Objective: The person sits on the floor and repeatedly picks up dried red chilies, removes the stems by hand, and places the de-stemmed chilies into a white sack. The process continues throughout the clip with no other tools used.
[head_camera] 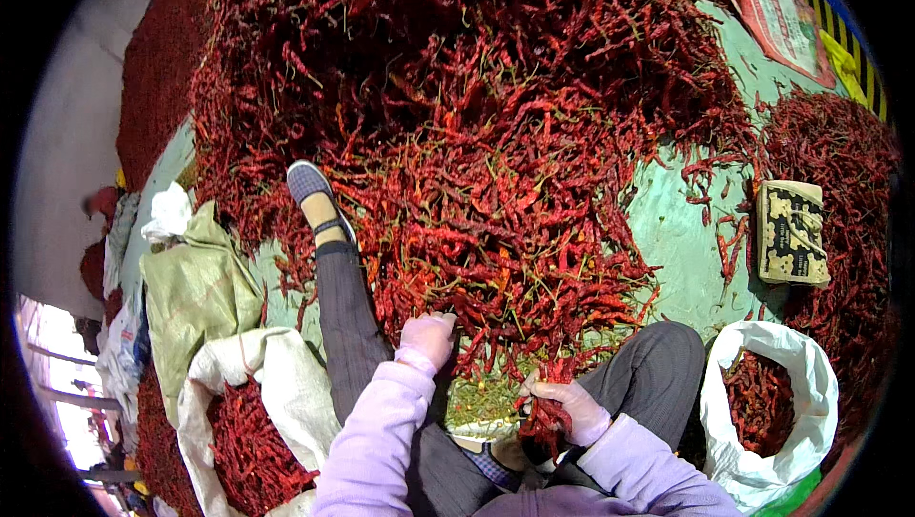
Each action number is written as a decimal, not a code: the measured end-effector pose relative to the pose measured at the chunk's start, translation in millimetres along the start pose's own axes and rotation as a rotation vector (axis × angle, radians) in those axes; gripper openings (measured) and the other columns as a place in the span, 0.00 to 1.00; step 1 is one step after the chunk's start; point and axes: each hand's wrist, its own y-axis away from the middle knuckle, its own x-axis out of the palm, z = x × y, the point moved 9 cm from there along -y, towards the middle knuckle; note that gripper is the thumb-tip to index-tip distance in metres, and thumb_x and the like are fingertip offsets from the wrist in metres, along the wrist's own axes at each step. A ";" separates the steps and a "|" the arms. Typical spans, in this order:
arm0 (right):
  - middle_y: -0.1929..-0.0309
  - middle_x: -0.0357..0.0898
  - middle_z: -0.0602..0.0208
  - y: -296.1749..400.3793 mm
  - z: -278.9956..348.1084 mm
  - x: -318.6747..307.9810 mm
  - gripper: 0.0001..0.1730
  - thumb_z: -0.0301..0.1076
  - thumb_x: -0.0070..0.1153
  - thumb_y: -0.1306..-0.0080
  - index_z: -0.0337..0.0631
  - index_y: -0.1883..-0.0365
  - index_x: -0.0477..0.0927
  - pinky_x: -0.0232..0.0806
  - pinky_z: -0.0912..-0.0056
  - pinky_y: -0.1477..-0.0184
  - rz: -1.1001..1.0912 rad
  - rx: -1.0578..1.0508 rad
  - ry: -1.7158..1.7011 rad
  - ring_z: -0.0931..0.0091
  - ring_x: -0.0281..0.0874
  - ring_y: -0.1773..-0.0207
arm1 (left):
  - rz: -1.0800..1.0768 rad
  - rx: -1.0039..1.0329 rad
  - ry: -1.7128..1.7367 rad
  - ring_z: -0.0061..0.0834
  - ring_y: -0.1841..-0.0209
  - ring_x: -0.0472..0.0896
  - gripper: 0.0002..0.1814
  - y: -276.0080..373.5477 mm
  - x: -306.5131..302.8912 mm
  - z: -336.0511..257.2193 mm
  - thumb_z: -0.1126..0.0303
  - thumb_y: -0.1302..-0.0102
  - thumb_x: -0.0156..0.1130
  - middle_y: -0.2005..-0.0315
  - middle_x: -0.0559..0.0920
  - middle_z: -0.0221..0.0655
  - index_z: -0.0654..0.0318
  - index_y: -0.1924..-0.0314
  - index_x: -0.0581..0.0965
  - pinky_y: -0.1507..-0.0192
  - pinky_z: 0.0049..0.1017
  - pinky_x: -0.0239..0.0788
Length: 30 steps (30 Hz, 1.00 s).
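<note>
My right hand (pixel 572 408), in a thin translucent glove, is closed around a bunch of dried red chillies (pixel 545 423) between my legs. My left hand (pixel 427 340), gloved alike, has its fingers curled at the near edge of a large heap of red chillies (pixel 493 217), many with green stems. Its fingertips point away from me, and whether they pinch anything is hidden. Below and between the hands lies a patch of loose greenish stem bits (pixel 482 402).
An open white woven sack (pixel 286 367) of chillies stands left, a white bag (pixel 815 402) of chillies right. Behind the left sack is an olive sack (pixel 204 281). A patterned box (pixel 792 235) sits at right beside more chillies. My outstretched leg (pixel 350 317) borders the heap.
</note>
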 end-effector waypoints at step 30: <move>0.66 0.73 0.73 43.2 10.2 138.4 0.18 0.32 0.56 0.45 0.37 0.56 0.72 0.61 0.82 0.61 0.207 -0.470 0.855 0.84 0.68 0.66 | -0.516 0.199 1.534 0.18 0.59 0.73 0.14 162.8 -87.7 -40.6 0.74 0.41 0.56 0.62 0.75 0.27 0.64 0.54 0.70 0.56 0.18 0.65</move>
